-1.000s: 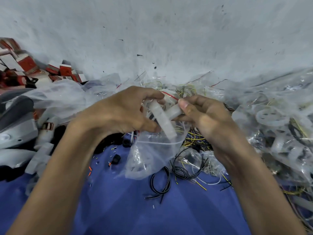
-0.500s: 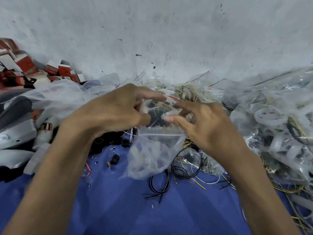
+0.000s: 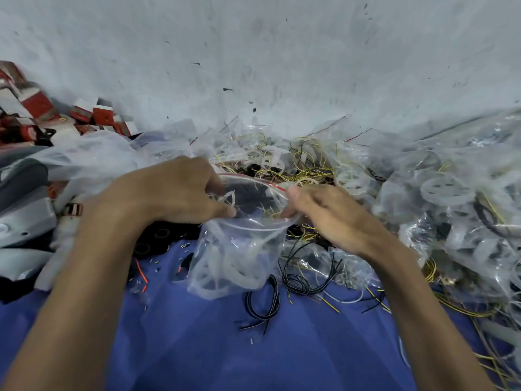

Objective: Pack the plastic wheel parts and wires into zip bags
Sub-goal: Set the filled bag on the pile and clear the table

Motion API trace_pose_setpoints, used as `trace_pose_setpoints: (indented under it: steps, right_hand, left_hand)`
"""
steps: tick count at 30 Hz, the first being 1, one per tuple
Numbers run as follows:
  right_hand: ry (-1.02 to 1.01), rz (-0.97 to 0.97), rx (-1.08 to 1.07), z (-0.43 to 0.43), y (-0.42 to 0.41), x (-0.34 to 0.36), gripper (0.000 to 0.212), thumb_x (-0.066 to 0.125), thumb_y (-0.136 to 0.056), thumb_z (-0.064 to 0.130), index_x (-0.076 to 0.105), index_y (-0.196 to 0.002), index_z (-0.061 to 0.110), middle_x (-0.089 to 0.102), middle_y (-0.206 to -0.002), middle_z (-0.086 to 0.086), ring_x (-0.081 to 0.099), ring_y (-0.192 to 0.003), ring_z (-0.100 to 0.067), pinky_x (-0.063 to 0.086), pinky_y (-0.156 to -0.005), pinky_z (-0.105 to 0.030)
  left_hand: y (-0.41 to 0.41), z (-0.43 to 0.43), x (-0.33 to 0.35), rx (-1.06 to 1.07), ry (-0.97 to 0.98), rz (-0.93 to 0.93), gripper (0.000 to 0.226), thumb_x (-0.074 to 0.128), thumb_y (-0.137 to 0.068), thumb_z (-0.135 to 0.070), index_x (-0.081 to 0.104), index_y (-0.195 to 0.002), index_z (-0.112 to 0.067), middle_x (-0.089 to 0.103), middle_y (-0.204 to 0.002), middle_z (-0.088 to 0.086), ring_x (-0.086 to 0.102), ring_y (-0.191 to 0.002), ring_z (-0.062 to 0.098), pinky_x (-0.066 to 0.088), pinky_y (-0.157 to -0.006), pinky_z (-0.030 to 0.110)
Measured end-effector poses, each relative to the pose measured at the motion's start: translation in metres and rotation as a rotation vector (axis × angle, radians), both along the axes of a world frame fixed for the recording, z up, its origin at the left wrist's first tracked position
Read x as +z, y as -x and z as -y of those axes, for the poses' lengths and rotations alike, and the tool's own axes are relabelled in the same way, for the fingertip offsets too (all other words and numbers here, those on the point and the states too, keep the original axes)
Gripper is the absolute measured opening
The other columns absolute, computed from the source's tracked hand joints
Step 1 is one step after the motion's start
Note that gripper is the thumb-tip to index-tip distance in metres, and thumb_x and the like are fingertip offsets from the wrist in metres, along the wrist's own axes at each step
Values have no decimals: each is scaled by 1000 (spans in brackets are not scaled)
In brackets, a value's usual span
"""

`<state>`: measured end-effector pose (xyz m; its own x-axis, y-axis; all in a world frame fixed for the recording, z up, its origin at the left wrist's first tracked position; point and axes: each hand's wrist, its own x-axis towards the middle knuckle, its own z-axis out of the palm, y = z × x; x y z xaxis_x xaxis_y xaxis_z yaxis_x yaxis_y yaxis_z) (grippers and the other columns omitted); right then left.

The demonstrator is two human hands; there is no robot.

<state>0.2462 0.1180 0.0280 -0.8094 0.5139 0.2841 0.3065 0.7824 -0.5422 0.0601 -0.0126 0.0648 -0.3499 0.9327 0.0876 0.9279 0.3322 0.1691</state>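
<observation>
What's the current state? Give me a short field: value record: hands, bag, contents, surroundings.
left hand: pinches the left rim of the zip bag
right hand: pinches the bag's right rim
bag: clear, mouth held open, body hanging below the hands
contents: white wheel parts; wires inside unclear
below bag: black wire bundle lying on the blue cloth
right side: pile of filled bags
far left: red-and-white boxes

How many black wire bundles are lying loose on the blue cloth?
2. One bundle lies by the bag's bottom edge, the other bundle to its right, near the right hand. Others may hide in the piles.
</observation>
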Motion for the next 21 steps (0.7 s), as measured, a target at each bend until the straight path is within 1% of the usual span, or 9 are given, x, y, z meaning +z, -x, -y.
trace_pose_setpoints:
  steps: [2,5,8,11,13,15,18,19,21]
  right_hand:
    - [-16,-32,-16,1,3,-2,57,33,-85,68,67,-74,23,62,-80,-3,57,-69,-7,37,-60,-26]
    - [-243,-248,-168,11,15,2,20,54,-90,25,72,-95,16,57,-81,-2,51,-73,-13,33,-67,-25]
    - [-172,-600,-263,19,24,25,37,49,-74,21,72,-103,18,56,-75,5,54,-70,-13,41,-69,-23]
    - [-121,-300,-219,15,33,33,36,56,-77,24,70,-110,17,54,-71,16,51,-76,-10,35,-72,-18]
    - [-173,-374,-197,15,40,32,39,54,-78,19,67,-115,18,46,-70,10,47,-71,-8,32,-69,-17]
    - [-177,-469,-103,15,46,28,52,48,-78,18,56,-129,22,48,-80,2,47,-65,-5,36,-69,-19]
    - [20,-424,141,12,52,16,54,48,-89,7,43,-138,28,53,-103,-5,59,-68,-5,51,-75,-28]
    - [179,-493,247,11,54,10,50,49,-87,2,52,-131,26,54,-105,-5,59,-68,-3,52,-73,-27]
    - [633,-765,343,10,59,-5,34,47,-81,-1,73,-89,20,62,-96,-1,61,-71,-3,51,-66,-23]
  left_hand:
    - [0,0,1,36,17,-76,42,68,-75,-41,61,-116,-34,62,-111,-5,54,-97,15,45,-91,31]
    - [-8,14,14,35,-402,-137,49,60,-69,-19,59,-114,-37,62,-91,-19,52,-76,4,45,-79,31]
    - [-18,23,29,-4,-597,-108,51,53,-65,-19,59,-113,-37,50,-69,-37,45,-63,-20,32,-59,19]
    - [-11,21,25,95,-354,-74,54,58,-73,-7,59,-121,-31,56,-86,-18,50,-79,2,34,-74,24]
    - [-7,27,29,130,-479,-57,50,56,-69,-15,62,-118,-28,61,-90,-6,53,-91,16,36,-79,26]
    - [-6,33,34,106,-619,-83,59,48,-59,-24,63,-116,-26,62,-93,-6,55,-90,17,38,-80,27]
    - [-1,30,32,152,-570,-84,53,57,-71,-17,58,-124,-23,61,-108,-8,53,-99,14,34,-83,23]
    - [2,28,31,191,-546,-85,53,59,-75,-11,56,-126,-23,61,-111,-9,52,-107,16,32,-84,22]
    - [4,28,30,228,-544,-73,54,58,-76,-7,56,-127,-24,59,-108,-14,50,-115,16,30,-86,21]
